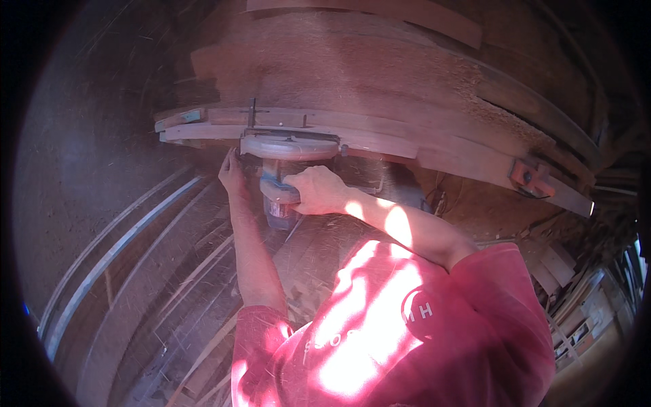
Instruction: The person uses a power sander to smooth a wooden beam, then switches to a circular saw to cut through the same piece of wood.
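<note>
My right hand (312, 190) is wrapped round the blue-and-grey handle of a power tool (281, 209), which hangs below a round metal base plate (290, 146) with black guide bars. The plate sits against the edge of a long wooden strip (380, 144) along the wooden workpiece (373, 68). My left hand (232, 169) is raised just left of the plate, fingertips curled together at the strip's lower edge; what they grip, if anything, is unclear. Fine particles hang in the air around the tool.
An orange clamp (527, 178) is on the strip at the right. Long boards and strips (122, 251) lie at the lower left beneath my arms. More timber pieces (550, 264) are stacked at the right. Sawdust (505, 115) lies along the workpiece.
</note>
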`<state>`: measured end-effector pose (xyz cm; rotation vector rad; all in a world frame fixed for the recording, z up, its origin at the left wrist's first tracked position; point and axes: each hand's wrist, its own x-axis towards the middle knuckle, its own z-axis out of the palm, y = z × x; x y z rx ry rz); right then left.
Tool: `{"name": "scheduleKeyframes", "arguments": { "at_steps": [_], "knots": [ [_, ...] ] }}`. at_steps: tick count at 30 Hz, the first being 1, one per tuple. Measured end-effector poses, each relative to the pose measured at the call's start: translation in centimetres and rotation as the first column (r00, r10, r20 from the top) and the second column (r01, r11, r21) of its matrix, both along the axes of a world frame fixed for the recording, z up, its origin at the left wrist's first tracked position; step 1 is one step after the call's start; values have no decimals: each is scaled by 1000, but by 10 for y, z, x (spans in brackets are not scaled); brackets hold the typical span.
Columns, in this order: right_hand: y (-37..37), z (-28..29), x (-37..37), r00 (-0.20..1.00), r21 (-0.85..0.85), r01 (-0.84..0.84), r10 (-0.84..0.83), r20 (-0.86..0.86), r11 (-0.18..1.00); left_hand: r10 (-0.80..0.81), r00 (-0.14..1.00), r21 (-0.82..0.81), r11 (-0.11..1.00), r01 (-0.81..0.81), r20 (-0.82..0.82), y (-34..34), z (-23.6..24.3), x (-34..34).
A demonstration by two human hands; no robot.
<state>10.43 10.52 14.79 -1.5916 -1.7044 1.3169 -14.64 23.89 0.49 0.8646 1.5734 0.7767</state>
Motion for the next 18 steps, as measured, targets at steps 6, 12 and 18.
{"name": "scheduleKeyframes", "arguments": {
  "at_steps": [6,12,18],
  "knots": [
    [9,-4,-9,999,-23,-34,34,-13,999,14,997,-29,1000,-12,73,5,14,0],
    [9,-9,-10,999,-9,-33,33,14,999,31,999,-63,998,-31,-9,9,14,1],
    [10,-14,-11,1000,-26,-31,31,4,999,53,998,-53,997,-53,13,8,18,10]
  ]
}}
